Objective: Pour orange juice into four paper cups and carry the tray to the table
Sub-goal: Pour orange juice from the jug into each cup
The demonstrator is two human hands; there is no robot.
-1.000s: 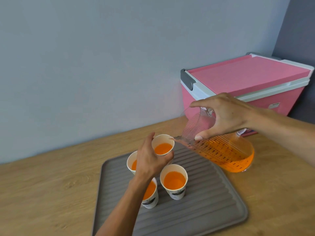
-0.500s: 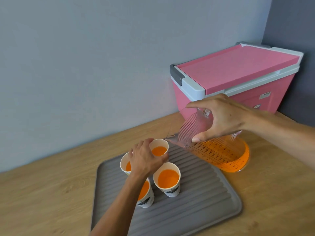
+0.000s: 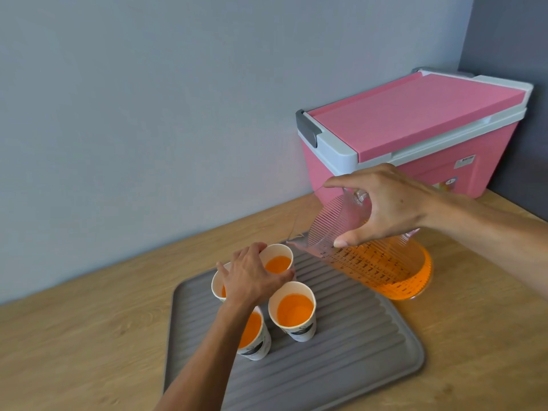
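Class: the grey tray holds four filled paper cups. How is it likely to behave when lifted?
The grey tray probably feels heavier at the cup end, since all four paper cups cluster there. The cups look tall and light, so tilting may tip or slosh them. Its ridged surface might limit sliding.

A pink cooler box [image 3: 415, 149] stands at the back right of a light wooden countertop [image 3: 74, 336], close against a blue-grey wall [image 3: 148, 99]. Its flat pink lid sits closed within a white rim, and a grey latch [image 3: 308, 129] clasps the rim's left end. Small labels (too small to read) mark the box's front face near its right edge. To the right of the box, a darker grey wall panel [image 3: 510, 54] meets the blue-grey wall at a vertical corner. The countertop shows a pale wood grain.
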